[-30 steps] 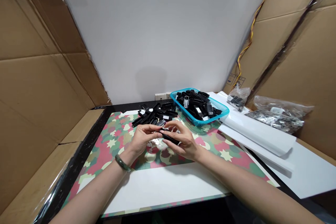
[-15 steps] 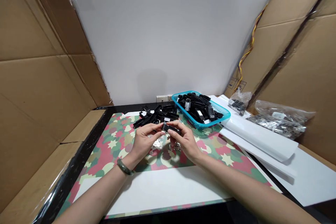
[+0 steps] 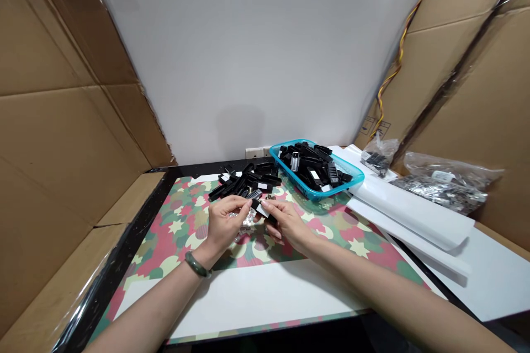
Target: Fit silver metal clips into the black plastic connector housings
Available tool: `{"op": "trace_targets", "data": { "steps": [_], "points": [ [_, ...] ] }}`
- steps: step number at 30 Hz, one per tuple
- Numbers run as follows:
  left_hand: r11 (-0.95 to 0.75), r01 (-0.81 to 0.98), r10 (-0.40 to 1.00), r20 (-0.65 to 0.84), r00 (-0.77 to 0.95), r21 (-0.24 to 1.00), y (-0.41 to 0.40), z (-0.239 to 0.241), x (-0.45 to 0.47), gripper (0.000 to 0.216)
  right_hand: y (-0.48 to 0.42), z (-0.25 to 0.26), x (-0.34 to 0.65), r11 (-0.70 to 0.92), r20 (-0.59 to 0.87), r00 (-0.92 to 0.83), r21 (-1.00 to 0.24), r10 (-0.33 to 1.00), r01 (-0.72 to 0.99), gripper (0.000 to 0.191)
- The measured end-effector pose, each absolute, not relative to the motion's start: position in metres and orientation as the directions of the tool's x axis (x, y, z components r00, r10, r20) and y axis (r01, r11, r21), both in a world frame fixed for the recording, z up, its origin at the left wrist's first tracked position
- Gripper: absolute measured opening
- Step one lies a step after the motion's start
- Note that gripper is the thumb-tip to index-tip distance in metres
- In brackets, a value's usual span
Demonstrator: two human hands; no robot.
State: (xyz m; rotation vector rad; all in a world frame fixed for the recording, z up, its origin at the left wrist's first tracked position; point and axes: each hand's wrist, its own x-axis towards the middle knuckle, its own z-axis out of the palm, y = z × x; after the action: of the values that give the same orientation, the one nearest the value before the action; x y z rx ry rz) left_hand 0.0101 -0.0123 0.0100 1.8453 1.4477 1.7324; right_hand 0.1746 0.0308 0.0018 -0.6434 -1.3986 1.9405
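L hand (image 3: 223,222) & R hand (image 3: 292,225) both grip 1 labelled blk part (image 3: 262,210) over bench (image 3: 202,169), near side of blk pile (image 3: 237,186). Step: prob. 2-handed handling; next move likely needs steady pinch.

- Held piece (image 3: 262,210): black, with a white patch.
- Piled pieces (image 3: 238,183): black, some marked with white rectangles.
- Basket (image 3: 355,177): translucent turquoise.
- Mat (image 3: 176,226): camouflage-like blotches of green, pinkish red, tan and cream, with pale stars.
- Small bits (image 3: 248,220): silvery, as far as the hands let them show.
- Bangle (image 3: 197,265): dark green.
- Twisted wires (image 3: 400,55): yellow and reddish brown.
- Cardboard (image 3: 49,143): plain brown.
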Motion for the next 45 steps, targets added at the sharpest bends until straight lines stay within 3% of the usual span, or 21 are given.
{"op": "trace_targets", "data": {
  "steps": [5, 9, 12, 15, 18, 20, 29, 36, 42, 45],
  "points": [
    [-0.44, 0.497, 0.744, 0.614, -0.264, 0.748, -0.014, 0.009, 0.014, 0.026, 0.03, 0.0, 0.172, -0.345, -0.064, -0.726, -0.906, 0.685, -0.246, 0.047],
    [-0.369, 0.398, 0.784, 0.511, -0.352, 0.84, -0.013, 0.008, 0.017, 0.027, 0.03, -0.003, 0.17, -0.401, -0.082, -0.75, -0.88, 0.656, -0.254, 0.046],
    [-0.286, 0.256, 0.823, 0.374, -0.427, 0.923, -0.011, 0.006, 0.019, 0.026, 0.029, -0.005, 0.167, -0.409, -0.081, -0.75, -0.873, 0.656, -0.264, 0.045],
    [-0.175, -0.006, 0.872, 0.153, -0.464, 0.985, -0.01, 0.004, 0.022, 0.025, 0.027, -0.007, 0.164, -0.401, -0.061, -0.729, -0.865, 0.682, -0.302, 0.044],
    [-0.037, -0.252, 0.897, -0.078, -0.434, 0.967, -0.011, 0.005, 0.025, 0.03, 0.025, -0.009, 0.162, -0.4, -0.06, -0.717, -0.861, 0.694, -0.315, 0.044],
    [0.0, -0.311, 0.893, -0.14, -0.428, 0.95, -0.011, 0.006, 0.027, 0.032, 0.025, -0.01, 0.161, -0.402, -0.063, -0.719, -0.86, 0.693, -0.313, 0.044],
    [-0.11, -0.222, 0.905, 0.005, -0.425, 0.969, -0.014, 0.008, 0.026, 0.039, 0.026, -0.005, 0.164, -0.405, -0.046, -0.704, -0.844, 0.709, -0.353, 0.04],
    [-0.249, -0.009, 0.87, 0.22, -0.442, 0.968, -0.012, -0.001, 0.022, 0.031, 0.027, -0.008, 0.163, -0.358, -0.065, -0.656, -0.875, 0.752, -0.324, 0.045],
    [-0.237, -0.011, 0.879, 0.21, -0.429, 0.971, -0.008, -0.008, 0.019, 0.027, 0.027, -0.009, 0.163, -0.321, -0.053, -0.652, -0.898, 0.756, -0.299, 0.047],
    [-0.191, -0.084, 0.889, 0.136, -0.437, 0.978, -0.008, -0.009, 0.02, 0.03, 0.026, -0.007, 0.164, -0.34, -0.068, -0.655, -0.892, 0.753, -0.298, 0.047]
  ]
}}
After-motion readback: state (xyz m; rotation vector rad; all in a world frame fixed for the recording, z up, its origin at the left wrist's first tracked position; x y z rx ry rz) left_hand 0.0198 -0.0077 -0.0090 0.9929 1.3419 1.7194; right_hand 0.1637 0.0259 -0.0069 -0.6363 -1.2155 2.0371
